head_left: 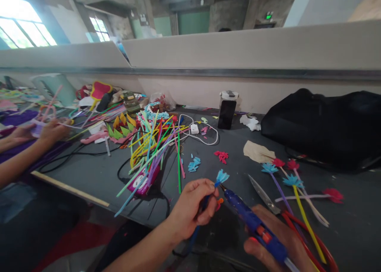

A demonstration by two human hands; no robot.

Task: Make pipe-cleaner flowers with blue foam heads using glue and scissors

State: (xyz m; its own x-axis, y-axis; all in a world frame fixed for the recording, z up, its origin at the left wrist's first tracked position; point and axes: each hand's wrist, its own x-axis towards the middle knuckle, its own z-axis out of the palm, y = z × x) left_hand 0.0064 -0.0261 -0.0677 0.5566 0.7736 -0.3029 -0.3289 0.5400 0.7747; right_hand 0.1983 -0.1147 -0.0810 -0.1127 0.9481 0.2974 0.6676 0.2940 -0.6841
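Head — left hand (192, 208) pinches straw (219, 181); right hand (287, 234) grips glue gun (253, 223)

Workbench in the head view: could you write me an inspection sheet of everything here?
Surface: dark grey table, crowded.
Job's things: blue flower straw; blue glue gun, nozzle at the flower's base.
Clutter: straw pile, scissors, finished flowers, black bag.
Grippers: left hand fingers pinch the straw; right hand grips the gun.
Cables: white charger lead; black cable.
Surroundings: a co-worker's hands at left; partition wall; windows.
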